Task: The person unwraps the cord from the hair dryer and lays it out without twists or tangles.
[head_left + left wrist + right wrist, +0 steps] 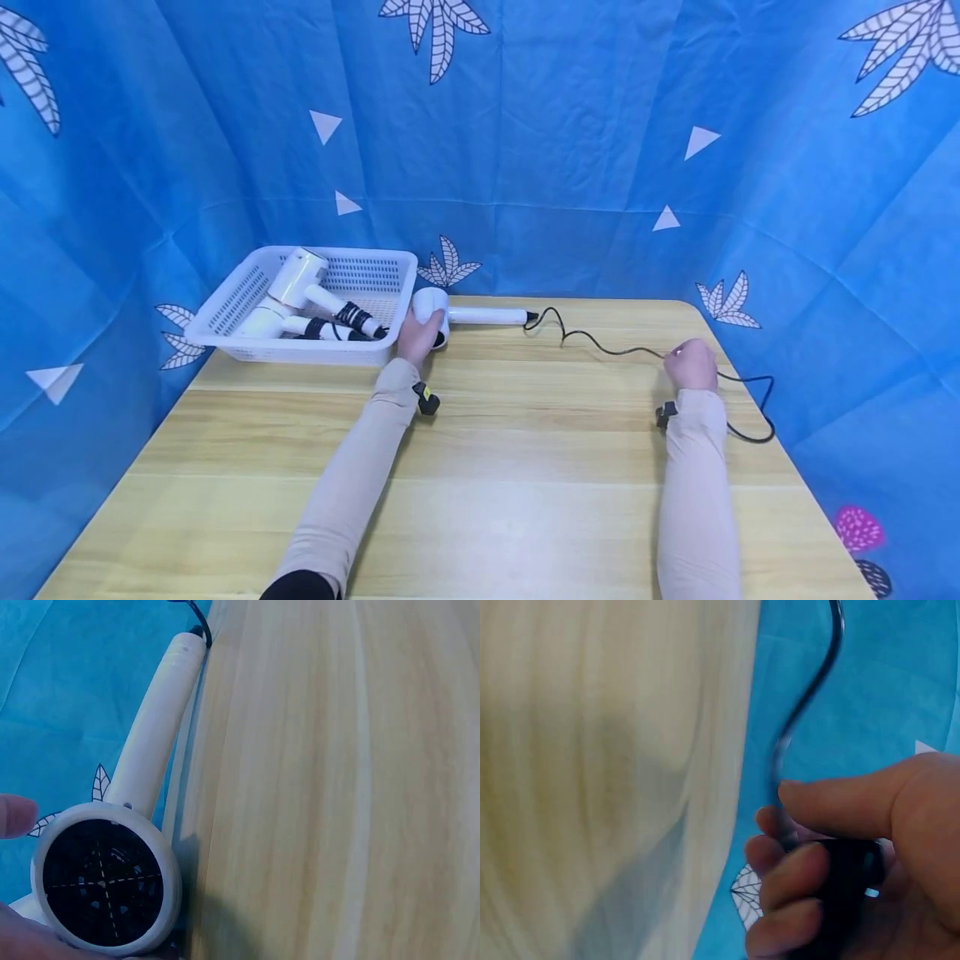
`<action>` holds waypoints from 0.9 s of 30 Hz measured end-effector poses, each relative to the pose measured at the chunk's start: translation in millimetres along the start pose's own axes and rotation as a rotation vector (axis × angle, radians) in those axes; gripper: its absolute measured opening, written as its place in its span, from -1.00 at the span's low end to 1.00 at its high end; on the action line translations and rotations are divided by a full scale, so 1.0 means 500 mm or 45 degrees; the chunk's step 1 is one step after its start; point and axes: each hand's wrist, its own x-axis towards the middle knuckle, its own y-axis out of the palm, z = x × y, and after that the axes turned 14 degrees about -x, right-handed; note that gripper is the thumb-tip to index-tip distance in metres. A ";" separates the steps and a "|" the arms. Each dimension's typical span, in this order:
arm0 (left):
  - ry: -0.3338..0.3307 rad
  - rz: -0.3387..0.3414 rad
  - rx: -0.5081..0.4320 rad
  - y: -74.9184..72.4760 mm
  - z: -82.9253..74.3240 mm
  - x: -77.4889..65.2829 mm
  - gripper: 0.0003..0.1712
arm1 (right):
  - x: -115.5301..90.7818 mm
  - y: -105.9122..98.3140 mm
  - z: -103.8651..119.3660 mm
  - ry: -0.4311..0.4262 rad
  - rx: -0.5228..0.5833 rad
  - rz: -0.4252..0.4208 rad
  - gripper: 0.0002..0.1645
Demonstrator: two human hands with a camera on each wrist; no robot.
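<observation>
A white hair dryer (487, 316) lies along the table's far edge, handle pointing right. My left hand (417, 337) grips its round barrel beside the basket; in the left wrist view the black round grille (103, 883) faces the camera, with the thumb on one side and fingers below. From the handle's end a black cord (607, 350) runs in loose bends to my right hand (692, 365) near the right edge. There the fingers curl round a black plug (847, 874), thumb and forefinger pinching the cord. Past that hand, more cord loops near the table edge.
A white perforated basket (352, 356) stands at the back left. Inside are two white hair dryers, one (298, 275) lying over the other (262, 321), with black cords wrapped round their handles. A blue patterned curtain (570, 150) hangs behind and beside the wooden table (510, 467).
</observation>
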 end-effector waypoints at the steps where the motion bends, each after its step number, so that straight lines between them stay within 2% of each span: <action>1: 0.016 0.003 0.011 -0.002 0.000 -0.001 -0.03 | 0.000 0.001 0.001 -0.020 -0.013 0.045 -0.59; 7: 0.057 0.016 0.068 -0.022 0.005 -0.001 -0.06 | 0.008 0.005 0.011 -0.151 -0.141 0.359 -0.36; 11: 0.083 0.018 0.100 -0.028 0.008 0.000 -0.07 | 0.009 0.010 0.018 -0.158 -0.171 0.485 -0.12; 14: 0.134 0.016 0.087 -0.029 0.009 -0.007 -0.05 | 0.004 0.012 0.023 -0.143 -0.163 0.510 0.09; 18: 0.232 0.049 0.141 -0.024 0.006 -0.030 0.04 | 0.000 0.009 0.025 -0.111 -0.129 0.525 0.23; 23: 0.337 0.169 0.283 -0.013 -0.005 -0.066 0.09 | -0.003 0.005 0.018 -0.096 -0.137 0.514 0.29; 27: 0.348 0.233 0.315 -0.012 -0.013 -0.091 0.06 | -0.013 -0.005 0.017 -0.097 -0.143 0.507 0.31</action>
